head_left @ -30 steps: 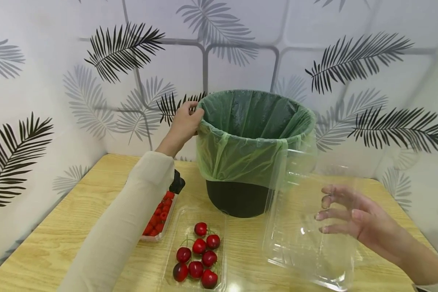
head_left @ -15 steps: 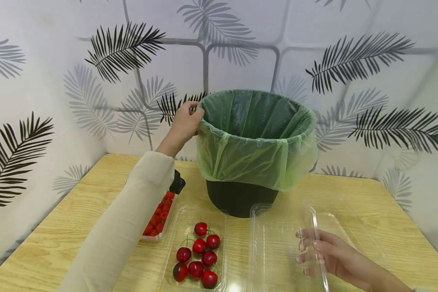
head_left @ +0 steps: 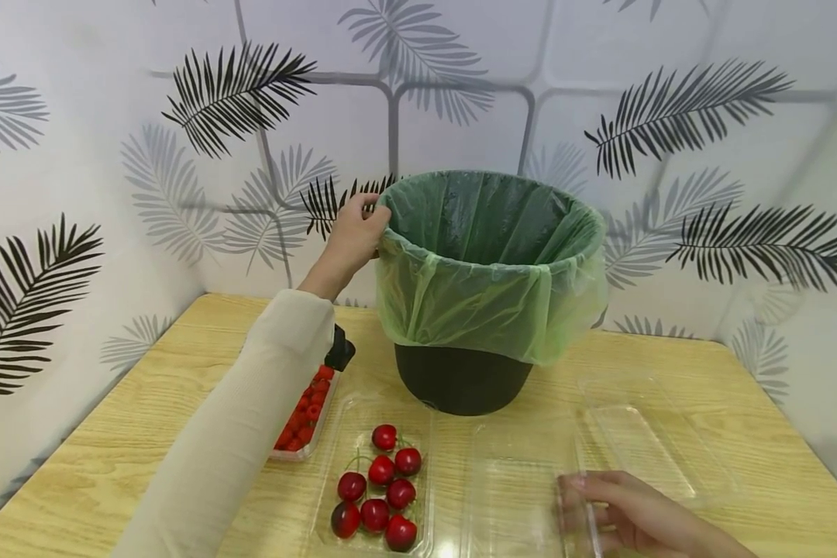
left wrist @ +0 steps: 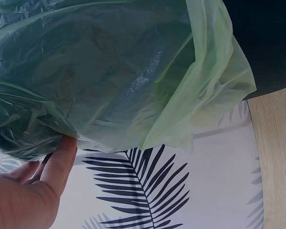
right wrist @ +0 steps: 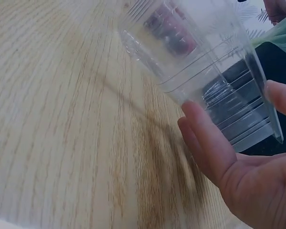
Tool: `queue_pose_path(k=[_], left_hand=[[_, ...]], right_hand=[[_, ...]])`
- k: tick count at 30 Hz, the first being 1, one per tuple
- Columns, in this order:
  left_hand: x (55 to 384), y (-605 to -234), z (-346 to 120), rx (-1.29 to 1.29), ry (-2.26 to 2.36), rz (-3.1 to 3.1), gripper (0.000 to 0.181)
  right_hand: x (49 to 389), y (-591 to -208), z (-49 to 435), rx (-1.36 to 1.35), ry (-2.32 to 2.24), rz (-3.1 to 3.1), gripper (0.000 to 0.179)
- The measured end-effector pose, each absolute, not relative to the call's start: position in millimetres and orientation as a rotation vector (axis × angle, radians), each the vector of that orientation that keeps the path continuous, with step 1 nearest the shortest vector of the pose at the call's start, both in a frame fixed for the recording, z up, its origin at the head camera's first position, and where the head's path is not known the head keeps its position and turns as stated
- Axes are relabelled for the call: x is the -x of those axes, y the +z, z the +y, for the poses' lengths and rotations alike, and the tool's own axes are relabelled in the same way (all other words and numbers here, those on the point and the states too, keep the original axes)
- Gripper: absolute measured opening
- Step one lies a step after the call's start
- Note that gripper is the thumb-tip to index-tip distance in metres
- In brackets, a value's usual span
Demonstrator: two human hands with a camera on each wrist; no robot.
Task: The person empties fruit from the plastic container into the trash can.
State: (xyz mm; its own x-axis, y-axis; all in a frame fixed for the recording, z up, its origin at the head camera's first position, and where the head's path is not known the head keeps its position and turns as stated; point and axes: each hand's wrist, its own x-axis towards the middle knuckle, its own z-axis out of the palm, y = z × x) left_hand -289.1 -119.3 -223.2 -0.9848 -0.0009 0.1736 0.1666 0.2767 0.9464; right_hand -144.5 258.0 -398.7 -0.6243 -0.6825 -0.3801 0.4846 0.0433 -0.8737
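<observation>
At the bin's left rim, my left hand [head_left: 354,236] grips the edge of the black trash bin [head_left: 460,380], which is lined with a green plastic bag [head_left: 481,310]. In the left wrist view the thumb [left wrist: 62,160] presses on the bag; the other fingers are partly hidden. My right hand [head_left: 635,511] holds a clear plastic container [head_left: 516,488] by its right side, low over the table. The right wrist view shows the container [right wrist: 219,81] between thumb and fingers, with nothing seen inside it. Left of it, several cherries [head_left: 380,470] lie in another clear tray [head_left: 428,465].
A tray of raspberries [head_left: 307,411] stands further left, partly behind the left sleeve [head_left: 230,434], beside a small black object [head_left: 338,350]. Another clear plastic piece [head_left: 645,449] lies on the wooden table [head_left: 146,403] at the right. A leaf-patterned wall rises behind.
My right hand has brought the clear container down and to the left, from tilted up beside the bin to low over the table near the cherries. My left hand has stayed on the rim.
</observation>
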Motion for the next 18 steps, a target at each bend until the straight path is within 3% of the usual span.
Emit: queue_pose_path(k=[7, 18], left_hand=[[290.3, -223.7, -118.0, 0.164, -1.809, -2.388, 0.051], [290.8, -224.3, -118.1, 0.156, -1.827, -2.385, 0.051]], right_hand=[[144.7, -399.6, 257.1, 0.184, -1.705, 1.493, 0.038], [145.7, -400.3, 259.3, 0.216, -1.626, 1.687, 0.053]])
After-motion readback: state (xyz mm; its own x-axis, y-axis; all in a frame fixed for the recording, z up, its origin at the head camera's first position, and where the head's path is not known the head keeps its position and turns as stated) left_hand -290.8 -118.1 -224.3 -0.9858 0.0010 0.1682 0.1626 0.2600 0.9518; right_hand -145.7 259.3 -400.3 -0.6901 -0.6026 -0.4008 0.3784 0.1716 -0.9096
